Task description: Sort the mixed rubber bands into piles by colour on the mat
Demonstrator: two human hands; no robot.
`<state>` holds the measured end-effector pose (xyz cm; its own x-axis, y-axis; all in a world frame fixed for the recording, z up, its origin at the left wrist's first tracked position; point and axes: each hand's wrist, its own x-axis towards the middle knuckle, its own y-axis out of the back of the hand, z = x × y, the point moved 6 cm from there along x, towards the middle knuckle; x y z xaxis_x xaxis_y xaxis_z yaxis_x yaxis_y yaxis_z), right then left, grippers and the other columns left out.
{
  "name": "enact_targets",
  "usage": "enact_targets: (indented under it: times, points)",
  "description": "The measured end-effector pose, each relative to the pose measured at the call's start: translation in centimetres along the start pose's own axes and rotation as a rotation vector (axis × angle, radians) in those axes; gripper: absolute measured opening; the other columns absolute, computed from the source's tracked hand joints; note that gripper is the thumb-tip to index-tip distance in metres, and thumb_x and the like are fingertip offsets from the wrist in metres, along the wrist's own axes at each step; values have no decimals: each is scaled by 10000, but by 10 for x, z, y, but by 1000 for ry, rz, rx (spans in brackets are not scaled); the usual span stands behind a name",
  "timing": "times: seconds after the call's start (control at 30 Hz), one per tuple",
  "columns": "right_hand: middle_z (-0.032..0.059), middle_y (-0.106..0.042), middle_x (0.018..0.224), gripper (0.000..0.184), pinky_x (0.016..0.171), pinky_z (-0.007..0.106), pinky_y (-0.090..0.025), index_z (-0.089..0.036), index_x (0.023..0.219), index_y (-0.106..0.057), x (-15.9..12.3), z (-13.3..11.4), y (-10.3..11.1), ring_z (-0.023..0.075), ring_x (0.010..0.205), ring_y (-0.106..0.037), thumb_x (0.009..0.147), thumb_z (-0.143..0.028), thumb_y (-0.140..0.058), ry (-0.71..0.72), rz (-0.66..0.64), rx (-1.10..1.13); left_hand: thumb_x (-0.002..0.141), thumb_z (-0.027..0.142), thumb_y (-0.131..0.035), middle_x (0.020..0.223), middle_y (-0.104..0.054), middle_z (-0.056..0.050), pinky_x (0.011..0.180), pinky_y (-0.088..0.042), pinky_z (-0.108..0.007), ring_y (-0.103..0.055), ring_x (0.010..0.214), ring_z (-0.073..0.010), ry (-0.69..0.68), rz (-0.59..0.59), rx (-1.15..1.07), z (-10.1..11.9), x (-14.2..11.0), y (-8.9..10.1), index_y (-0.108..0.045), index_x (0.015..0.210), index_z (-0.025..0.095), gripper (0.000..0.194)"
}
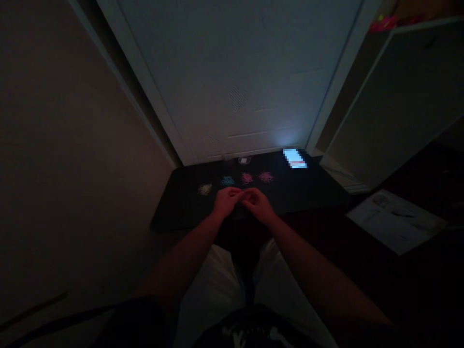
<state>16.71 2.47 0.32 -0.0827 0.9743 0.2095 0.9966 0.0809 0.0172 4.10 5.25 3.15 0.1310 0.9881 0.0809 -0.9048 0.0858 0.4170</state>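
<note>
Four small piles (247,178) make one sideways row on the worktop (315,193), beyond the fingers (234,191); the left hand (225,201) is nearest to the blue pile (227,181). Fingers meet narrowly; holding what, I cannot tell.

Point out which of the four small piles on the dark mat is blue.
The blue pile, second from the left, between the pale pile and a pink pile. Only it is blue; the others are one pale, two pink.

Dark surface (308,191): pale pile (205,189), blue pile (227,181), two pink piles (247,178), round container (244,160), lit phone (295,158).
</note>
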Motion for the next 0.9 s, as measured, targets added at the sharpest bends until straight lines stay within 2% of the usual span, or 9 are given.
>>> enact_targets:
  times: [0.13, 0.3, 0.43, 0.63, 0.9]
  points:
    - [-22, -527, 683, 212, 520, 214, -396, -181, 842, -541, -1, 0, 5, 90, 567, -479, 677, -303, -593, 37, 81, -66, 704, 309, -652, 844, -702, -110, 679, -510, -284, -654, 746, -181, 47, 61, -111, -7, -12, -15, -664, 863, 109, 256]
    - [-5, -574, 631, 171, 518, 229, -383, -166, 717, -571, -1, 1, 7, 104, 535, -494, 701, -336, -568, -10, 81, -152, 739, 306, -614, 809, -703, -102, 636, -510, -266, -644, 688, -156, 82, 32, -167, -18, -16, -16, -668, 887, 102, 257]
    - [-17, -553, 574, 179, 515, 231, -371, -169, 687, -560, -1, 1, 7, 109, 521, -489, 703, -347, -565, -8, 75, -222, 744, 317, -606, 818, -705, -90, 641, -512, -265, -644, 706, -155, 25, -23, -177, -19, -23, -14, -670, 927, 117, 278]
    - [-30, -526, 572, 161, 505, 226, -368, -175, 701, -537, 0, -1, 9, 104, 516, -482, 693, -334, -563, -10, 86, -233, 691, 234, -655, 958, -690, -115, 775, -509, -301, -649, 846, -180, -73, -88, -212, -16, -29, -14, -649, 982, 118, 314]
    - [-39, -511, 553, 176, 484, 218, -355, -174, 685, -516, 0, -4, 9, 89, 482, -463, 675, -340, -574, -27, 79, -192, 710, 283, -621, 774, -701, -78, 620, -492, -261, -634, 670, -153, -55, -42, -78, -20, -23, -12, -672, 893, 123, 248]
